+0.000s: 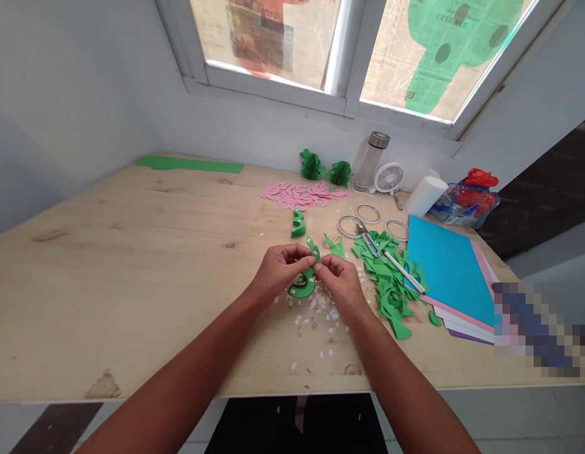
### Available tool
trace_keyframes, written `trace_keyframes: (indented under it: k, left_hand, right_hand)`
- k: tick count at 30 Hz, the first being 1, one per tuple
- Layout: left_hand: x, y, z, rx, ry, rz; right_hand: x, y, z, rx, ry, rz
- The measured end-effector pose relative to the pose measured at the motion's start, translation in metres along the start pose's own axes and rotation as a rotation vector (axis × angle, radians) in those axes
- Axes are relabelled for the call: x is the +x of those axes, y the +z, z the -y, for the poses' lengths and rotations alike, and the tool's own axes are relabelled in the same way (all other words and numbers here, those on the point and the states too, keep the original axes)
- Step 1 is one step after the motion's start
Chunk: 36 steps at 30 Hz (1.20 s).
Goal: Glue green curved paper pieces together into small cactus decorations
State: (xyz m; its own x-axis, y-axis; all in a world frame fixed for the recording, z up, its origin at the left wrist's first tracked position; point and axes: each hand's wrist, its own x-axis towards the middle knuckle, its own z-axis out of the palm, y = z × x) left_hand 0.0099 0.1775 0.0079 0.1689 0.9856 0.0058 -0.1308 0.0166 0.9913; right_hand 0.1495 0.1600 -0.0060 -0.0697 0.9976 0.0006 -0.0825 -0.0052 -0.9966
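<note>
A curved green paper piece (301, 290) with small white tape squares on it is between my hands, above the wooden table. My left hand (280, 270) pinches it from the left, and my right hand (340, 277) pinches its upper part from the right, fingertips nearly touching. Just beyond them lies a small stack of green cut pieces (298, 224), also with white squares. Bits of white paper (313, 309) are scattered below and beside my right hand. Green scraps (391, 277) are heaped to the right, with small snips (368, 239) and a white pen (403, 271) on them.
Tape rolls (368, 214), pink paper cutouts (296, 194) and two green folded ornaments (312, 165) lie farther back. A bottle (370, 161), a small fan (388, 178) and a white roll (427, 194) stand near the wall. Blue paper (448, 265) lies at right; a green strip (192, 165) lies back left.
</note>
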Motion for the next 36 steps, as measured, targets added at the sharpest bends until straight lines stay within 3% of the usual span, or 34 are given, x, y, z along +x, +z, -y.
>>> trace_keyframes:
  k: [8, 14, 19, 22, 28, 36]
  left_hand:
    - [0.0015, -0.0002, 0.0045, -0.079, -0.062, 0.032]
    - [0.0014, 0.002, 0.0029, -0.075, -0.023, -0.032]
    - [0.0001, 0.0027, 0.0027, -0.033, 0.028, -0.111]
    - [-0.0015, 0.0032, 0.0031, 0.111, 0.155, -0.156]
    - [-0.0037, 0.0033, 0.0044, 0.509, 0.477, -0.144]
    - [-0.0045, 0.003, 0.007, 0.69, 0.619, -0.119]
  right_hand:
    - [-0.0016, 0.0003, 0.0029, 0.003, -0.002, 0.016]
    - [-0.0002, 0.0004, 0.0015, -0.05, -0.029, 0.007]
    - [-0.0001, -0.0015, 0.0001, -0.246, -0.185, -0.185]
    - [-0.0033, -0.0023, 0.0034, -0.408, -0.338, -0.303]
    - [-0.0087, 0.0007, 0.0051, -0.542, -0.485, -0.223]
    - [-0.0073, -0.0003, -0.0001, -0.667, -0.502, -0.268]
